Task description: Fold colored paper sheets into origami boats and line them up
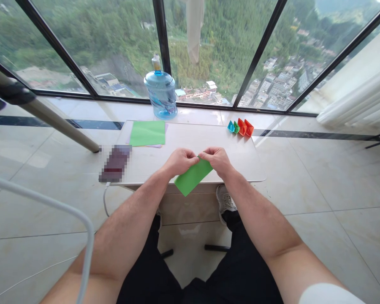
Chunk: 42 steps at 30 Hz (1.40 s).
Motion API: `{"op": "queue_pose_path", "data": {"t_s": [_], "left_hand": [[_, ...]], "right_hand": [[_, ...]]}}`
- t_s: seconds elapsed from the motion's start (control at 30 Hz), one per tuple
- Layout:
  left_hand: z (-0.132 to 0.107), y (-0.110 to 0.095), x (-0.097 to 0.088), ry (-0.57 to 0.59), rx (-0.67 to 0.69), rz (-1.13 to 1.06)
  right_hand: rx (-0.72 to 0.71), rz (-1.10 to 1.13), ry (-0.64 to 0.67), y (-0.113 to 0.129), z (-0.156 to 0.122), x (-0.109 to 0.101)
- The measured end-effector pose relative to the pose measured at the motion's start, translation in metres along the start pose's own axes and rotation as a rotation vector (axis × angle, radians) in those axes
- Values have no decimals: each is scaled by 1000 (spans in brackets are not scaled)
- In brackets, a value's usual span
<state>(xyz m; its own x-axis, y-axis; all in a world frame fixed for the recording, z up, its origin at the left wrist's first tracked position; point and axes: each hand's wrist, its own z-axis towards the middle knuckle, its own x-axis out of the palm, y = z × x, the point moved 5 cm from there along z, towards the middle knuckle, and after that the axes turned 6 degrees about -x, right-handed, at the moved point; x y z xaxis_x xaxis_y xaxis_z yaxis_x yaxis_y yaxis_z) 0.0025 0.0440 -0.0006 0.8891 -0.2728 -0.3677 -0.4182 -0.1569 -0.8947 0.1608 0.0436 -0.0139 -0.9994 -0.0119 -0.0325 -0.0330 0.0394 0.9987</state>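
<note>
Between my two hands is a green sheet of paper [194, 176], now a narrow rectangle held at a slant over the table's near edge. My left hand [181, 161] pinches its upper edge between thumb and fingers. Close beside it, my right hand [218, 160] grips the same paper near its upper right corner. The fingertips of both hands almost meet. A stack of paper with a green sheet on top [147, 133] lies at the table's back left. Several small folded paper pieces [240, 127], blue, green and orange-red, stand in a row at the back right.
The low white table [237, 162] stands in front of my knees. A blurred-out dark phone-like object [115, 164] with a white cable [106, 200] lies at its left end. Behind the table, a large blue water bottle [161, 95] stands by the window. A pole [66, 122] slants in from the left.
</note>
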Motion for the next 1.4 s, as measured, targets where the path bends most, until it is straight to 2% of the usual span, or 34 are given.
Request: {"op": "queue_pose_path", "data": {"t_s": [0.23,0.6,0.83,1.0,1.1,1.27,1.4], "left_hand": [[2,0,-7,-4,-11,42],[3,-1,-26,-42,15,68],[3,2,-33,-5,-5,-59],[3,2,-37,-30,24,42],[3,-2,-35,-69,90,148],[6,-2,-20,-66,129,76],[8,-1,-13,-66,167,135]], "right_hand": [[9,50,-66,-1,2,-6],[-21,145,-232,3,14,-40],[-40,168,-310,7,17,-59],[-46,185,-300,6,16,-57],[-54,187,-287,6,15,-53],[-62,125,-196,2,11,-31],[-97,58,-112,2,7,-16]]}}
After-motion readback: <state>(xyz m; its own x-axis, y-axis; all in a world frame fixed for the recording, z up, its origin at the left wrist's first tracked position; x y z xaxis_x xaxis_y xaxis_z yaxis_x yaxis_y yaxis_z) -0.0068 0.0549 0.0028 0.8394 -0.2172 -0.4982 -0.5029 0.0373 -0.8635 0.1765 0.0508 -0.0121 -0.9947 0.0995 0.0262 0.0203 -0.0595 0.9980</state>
